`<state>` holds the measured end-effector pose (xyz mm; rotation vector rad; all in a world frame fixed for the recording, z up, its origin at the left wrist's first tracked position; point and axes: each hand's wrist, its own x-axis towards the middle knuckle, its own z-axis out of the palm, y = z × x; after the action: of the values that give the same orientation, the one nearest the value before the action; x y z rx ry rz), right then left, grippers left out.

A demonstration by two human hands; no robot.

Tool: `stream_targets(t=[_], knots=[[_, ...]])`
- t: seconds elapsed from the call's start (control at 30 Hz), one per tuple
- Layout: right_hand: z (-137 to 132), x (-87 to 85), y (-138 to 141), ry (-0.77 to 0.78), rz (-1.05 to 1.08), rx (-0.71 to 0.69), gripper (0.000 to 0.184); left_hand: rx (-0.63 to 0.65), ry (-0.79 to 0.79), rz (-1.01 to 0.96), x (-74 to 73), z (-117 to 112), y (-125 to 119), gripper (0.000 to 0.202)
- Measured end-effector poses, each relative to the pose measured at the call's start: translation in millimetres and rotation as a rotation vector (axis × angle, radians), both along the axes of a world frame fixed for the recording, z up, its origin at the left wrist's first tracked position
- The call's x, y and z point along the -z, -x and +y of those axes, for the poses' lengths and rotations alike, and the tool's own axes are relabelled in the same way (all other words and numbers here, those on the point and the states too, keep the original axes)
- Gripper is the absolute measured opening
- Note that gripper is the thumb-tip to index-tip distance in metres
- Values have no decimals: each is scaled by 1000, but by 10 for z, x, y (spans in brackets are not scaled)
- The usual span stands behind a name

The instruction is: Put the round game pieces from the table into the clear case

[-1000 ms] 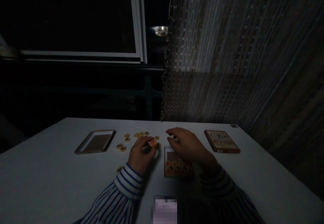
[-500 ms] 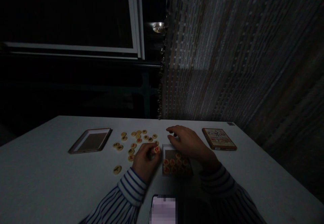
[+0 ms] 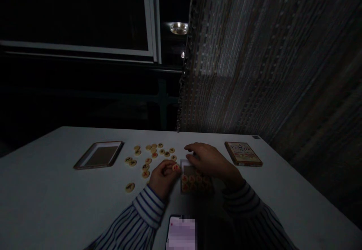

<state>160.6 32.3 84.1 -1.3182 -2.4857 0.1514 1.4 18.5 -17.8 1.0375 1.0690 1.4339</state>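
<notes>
My left hand (image 3: 161, 180) pinches a round Chinese chess piece (image 3: 175, 167) with a red character between thumb and fingertips, just left of an open box (image 3: 189, 171). Inside that box, red-marked pieces (image 3: 192, 179) lie in rows towards its near side. Over the box's far right part hovers my right hand (image 3: 212, 161), fingers and thumb apart, holding nothing that I can see; it hides part of the box. Loose pieces (image 3: 145, 174), some marked red and some dark, are scattered to the left of and beyond my left hand.
At the left of the white table (image 3: 93, 208) lies an open shallow tray (image 3: 106, 155). A printed box or lid (image 3: 244, 154) lies at the right. A phone (image 3: 181, 235) is at the near edge. A beaded curtain (image 3: 226, 61) hangs behind the table.
The held piece has shifted slightly right, closer to the box, with my left hand. My right hand stays over the box, a little lower in view. The camera view has moved slightly.
</notes>
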Motion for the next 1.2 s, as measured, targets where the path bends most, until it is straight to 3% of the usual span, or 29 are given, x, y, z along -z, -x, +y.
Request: stream_targets(t=[0.7, 1.2], knots=[[-16, 62, 49, 103, -147, -100, 34, 13, 156, -169, -67, -25, -10, 31], [20, 148, 101, 116, -151, -171, 25, 11, 121, -179, -54, -28, -17, 29]])
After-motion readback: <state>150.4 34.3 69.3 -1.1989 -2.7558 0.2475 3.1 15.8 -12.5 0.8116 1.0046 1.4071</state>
